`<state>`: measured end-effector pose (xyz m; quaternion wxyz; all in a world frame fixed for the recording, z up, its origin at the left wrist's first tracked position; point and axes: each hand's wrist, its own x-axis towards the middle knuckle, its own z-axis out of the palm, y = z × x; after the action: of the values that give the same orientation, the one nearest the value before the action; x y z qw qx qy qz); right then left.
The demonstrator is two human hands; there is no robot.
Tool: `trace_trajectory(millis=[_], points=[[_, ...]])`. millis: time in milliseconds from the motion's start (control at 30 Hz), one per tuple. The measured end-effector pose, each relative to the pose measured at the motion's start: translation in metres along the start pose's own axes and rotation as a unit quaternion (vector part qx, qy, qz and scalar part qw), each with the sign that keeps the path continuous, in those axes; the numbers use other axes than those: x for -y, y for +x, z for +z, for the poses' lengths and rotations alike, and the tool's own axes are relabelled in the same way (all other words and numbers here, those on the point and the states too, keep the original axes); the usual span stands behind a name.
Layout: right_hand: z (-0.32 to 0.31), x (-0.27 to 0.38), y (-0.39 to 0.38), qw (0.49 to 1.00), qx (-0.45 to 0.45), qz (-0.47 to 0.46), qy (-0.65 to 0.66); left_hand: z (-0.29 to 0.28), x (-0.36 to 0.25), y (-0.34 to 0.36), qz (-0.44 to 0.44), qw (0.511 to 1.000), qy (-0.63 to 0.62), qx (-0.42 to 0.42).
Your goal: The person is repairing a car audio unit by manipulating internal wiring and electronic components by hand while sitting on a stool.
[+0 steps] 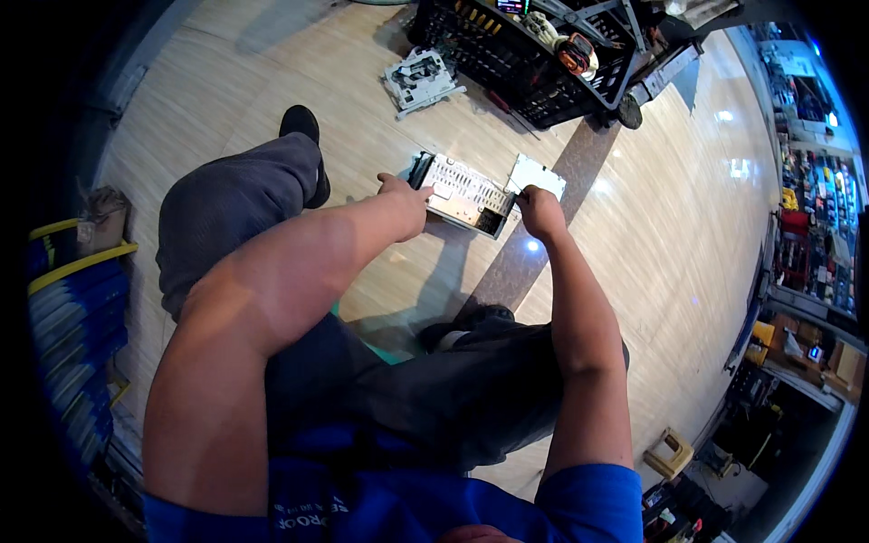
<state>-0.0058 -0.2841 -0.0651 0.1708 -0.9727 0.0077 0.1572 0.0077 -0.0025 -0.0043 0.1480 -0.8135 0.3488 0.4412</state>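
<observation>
A silver perforated metal unit (460, 185) with a black front end lies on the floor between my feet. My left hand (403, 206) grips its left end, with fingers on the casing and near the front. My right hand (541, 213) is closed at the unit's right end, on what looks like a thin tool, too small to make out clearly. A flat white metal plate (543, 172) lies behind that hand, beside the unit. A loose metal mechanism (418, 80) rests farther back on the floor.
A black crate (507, 72) holding tools stands at the back, with a red-handled screwdriver (502, 106) before it. Blue bins with yellow rims (81, 271) are at the left. Stocked shelves (815, 208) line the right, with a wooden stool-like object (670, 452) lower down.
</observation>
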Motion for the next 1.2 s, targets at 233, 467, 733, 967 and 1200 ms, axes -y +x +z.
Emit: trace_trajectory(millis=[233, 467, 733, 967, 1200], points=[[0.002, 0.003, 0.000, 1.000, -0.011, 0.025, 0.002, 0.000, -0.001, 0.001, -0.007, 1.000, 0.008, 0.006], [0.015, -0.007, 0.001, 0.993, -0.017, 0.097, 0.067, 0.003, -0.001, 0.002, -0.006, 1.000, 0.009, -0.004], [0.029, -0.008, -0.006, 0.885, 0.053, 0.281, 0.367, 0.005, 0.000, 0.005, -0.007, 1.000, 0.005, -0.004], [0.028, 0.003, -0.016, 0.802, 0.063, 0.327, 0.496, 0.001, -0.002, 0.004, 0.001, 1.000, 0.018, 0.006], [0.031, 0.001, -0.020, 0.793, 0.075, 0.333, 0.504, -0.001, -0.004, 0.006, -0.003, 1.000, 0.020, 0.015]])
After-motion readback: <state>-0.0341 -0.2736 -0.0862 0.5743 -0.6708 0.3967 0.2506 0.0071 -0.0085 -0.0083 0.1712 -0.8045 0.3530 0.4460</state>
